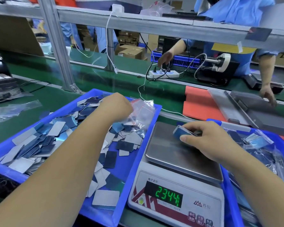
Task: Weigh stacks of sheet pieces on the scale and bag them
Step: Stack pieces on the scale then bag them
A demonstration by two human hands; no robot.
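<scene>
The stack [180,132] of sheet pieces is sitting on the steel pan [175,151] of the scale [177,190], toward the pan's far right. The right hand [208,141] is gripping it, thumb on the near side and fingers curled over the far side, keeping the pieces squared so that none slides off. With the hand touching the stack, the green display [168,196] is probably not giving a settled weight.

The left hand [116,105] is reaching into the far corner of the left bin [128,171], where a clump of clear zip bags [143,108] is lying on the loose pieces [44,138]. Its fingers are turned away from the camera, so whether they are pinching a bag cannot be told; judging by the reach, a bag is being fetched for the stack.

The scale is standing between two blue bins. The left one is feeding loose pieces. The right bin [233,194] is holding filled bags [259,141], just beside the hand that unloads the pan.

On the far side of the green bench [56,99], another person's hand [165,58] is hovering over a power strip [164,73].
</scene>
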